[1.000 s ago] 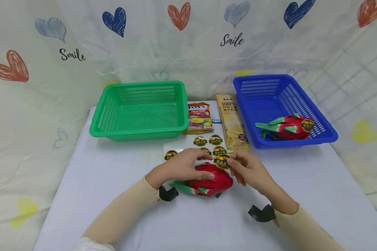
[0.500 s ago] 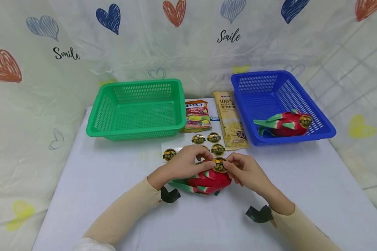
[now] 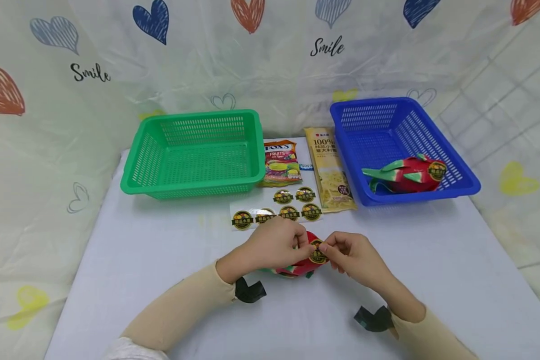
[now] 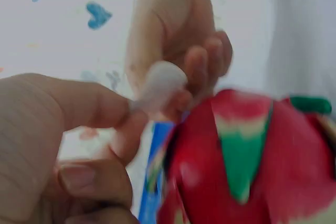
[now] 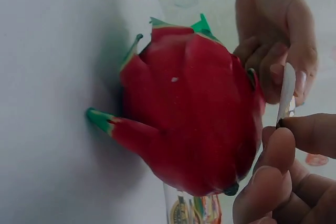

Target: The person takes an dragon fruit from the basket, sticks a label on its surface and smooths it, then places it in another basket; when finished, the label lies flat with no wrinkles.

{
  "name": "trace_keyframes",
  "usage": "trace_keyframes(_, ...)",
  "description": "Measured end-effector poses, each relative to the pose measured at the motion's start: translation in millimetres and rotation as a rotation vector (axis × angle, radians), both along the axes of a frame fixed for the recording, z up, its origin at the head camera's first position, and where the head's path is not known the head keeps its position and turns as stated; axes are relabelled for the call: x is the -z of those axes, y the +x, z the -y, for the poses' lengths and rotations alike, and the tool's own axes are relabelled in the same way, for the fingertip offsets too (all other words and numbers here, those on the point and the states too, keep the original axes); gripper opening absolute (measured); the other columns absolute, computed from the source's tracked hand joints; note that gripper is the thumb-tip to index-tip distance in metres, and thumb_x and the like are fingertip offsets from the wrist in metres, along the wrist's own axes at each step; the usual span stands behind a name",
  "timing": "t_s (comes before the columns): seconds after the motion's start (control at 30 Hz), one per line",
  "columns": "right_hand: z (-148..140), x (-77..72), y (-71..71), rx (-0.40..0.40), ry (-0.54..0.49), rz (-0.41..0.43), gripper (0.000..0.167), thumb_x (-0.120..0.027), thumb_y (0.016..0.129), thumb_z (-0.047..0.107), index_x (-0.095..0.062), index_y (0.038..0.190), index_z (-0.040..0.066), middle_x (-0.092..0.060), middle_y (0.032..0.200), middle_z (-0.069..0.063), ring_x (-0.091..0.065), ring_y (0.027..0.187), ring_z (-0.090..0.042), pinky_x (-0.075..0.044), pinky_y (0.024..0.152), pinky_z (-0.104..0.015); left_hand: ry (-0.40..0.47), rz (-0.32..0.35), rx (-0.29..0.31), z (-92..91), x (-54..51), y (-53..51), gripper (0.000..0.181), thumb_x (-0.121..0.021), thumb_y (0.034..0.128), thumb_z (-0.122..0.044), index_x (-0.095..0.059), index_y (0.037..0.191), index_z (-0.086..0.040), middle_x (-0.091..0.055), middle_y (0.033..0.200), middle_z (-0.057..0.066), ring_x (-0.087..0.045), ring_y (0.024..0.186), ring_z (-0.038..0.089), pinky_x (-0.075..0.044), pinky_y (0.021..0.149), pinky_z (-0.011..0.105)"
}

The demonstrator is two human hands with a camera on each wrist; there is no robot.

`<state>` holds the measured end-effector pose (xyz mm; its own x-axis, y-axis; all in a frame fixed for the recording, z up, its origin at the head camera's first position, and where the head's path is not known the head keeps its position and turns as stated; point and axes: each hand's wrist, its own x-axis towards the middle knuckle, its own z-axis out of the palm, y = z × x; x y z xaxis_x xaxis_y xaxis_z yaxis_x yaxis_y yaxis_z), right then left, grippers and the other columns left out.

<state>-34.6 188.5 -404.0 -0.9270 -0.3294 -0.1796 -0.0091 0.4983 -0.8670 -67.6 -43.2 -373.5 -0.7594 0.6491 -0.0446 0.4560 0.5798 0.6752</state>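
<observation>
A round black-and-gold sticker (image 3: pixel 317 251) is stretched between my two hands just over a red dragon fruit (image 5: pixel 191 103) with green-tipped scales. My left hand (image 3: pixel 276 243) pinches the sticker's left edge between thumb and finger. At its right edge, the thumb and forefinger of my right hand (image 3: pixel 357 256) pinch it too. The white back of the sticker faces the left wrist camera, apart from the fruit. In the head view my left hand covers much of the dragon fruit, which lies on the white table.
Behind the hands lies a sheet of several similar stickers (image 3: pixel 289 213). Beyond it are a candy bag (image 3: pixel 281 165) and a pasta packet (image 3: pixel 329 172). A green basket (image 3: pixel 193 191) stands at left, a blue basket (image 3: pixel 420 196) at right with a stickered dragon fruit (image 3: pixel 407 175).
The right hand brought the sticker down and nearer over the dragon fruit. My left hand left the fruit's surface and took hold of the sticker's other edge.
</observation>
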Motion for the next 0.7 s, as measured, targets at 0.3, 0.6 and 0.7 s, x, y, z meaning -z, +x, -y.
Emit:
trace_keyframes(0.3,6,11.7,15.5,0.060,0.106,-0.218,0.020,-0.077,0.096,0.025,-0.071,0.080,0.015,-0.058,0.057,0.008,-0.050,0.051,-0.003,-0.038,0.045,-0.022,-0.239,-0.238,-0.156,-13.7,0.5,25.7,0.054,-0.073,0.0906,-0.037,-0.044,0.047,-0.027,-0.031,0.043,-0.015,-0.035,0.044,0.002,-0.022,0.036,0.018)
trace_keyframes(0.6,6,12.3,9.1,0.079,0.313,-0.357,0.032,-0.077,0.095,0.036,-0.062,0.072,0.019,-0.043,0.056,0.011,-0.039,0.052,-0.003,-0.030,0.049,-0.020,-0.283,-0.386,-0.252,-15.0,8.9,31.9,0.066,-0.076,0.0905,-0.048,-0.037,0.042,-0.026,-0.023,0.042,-0.014,-0.027,0.042,0.003,-0.014,0.036,0.018)
trace_keyframes(0.7,5,14.4,3.1,0.065,0.298,-0.325,0.038,-0.073,0.098,0.038,-0.057,0.069,0.019,-0.038,0.057,0.010,-0.037,0.053,-0.005,-0.027,0.051,-0.021,-0.270,-0.391,-0.255,-14.8,11.1,31.3,0.065,-0.072,0.0945,-0.050,-0.040,0.043,-0.025,-0.026,0.042,-0.013,-0.032,0.041,0.004,-0.015,0.036,0.018)
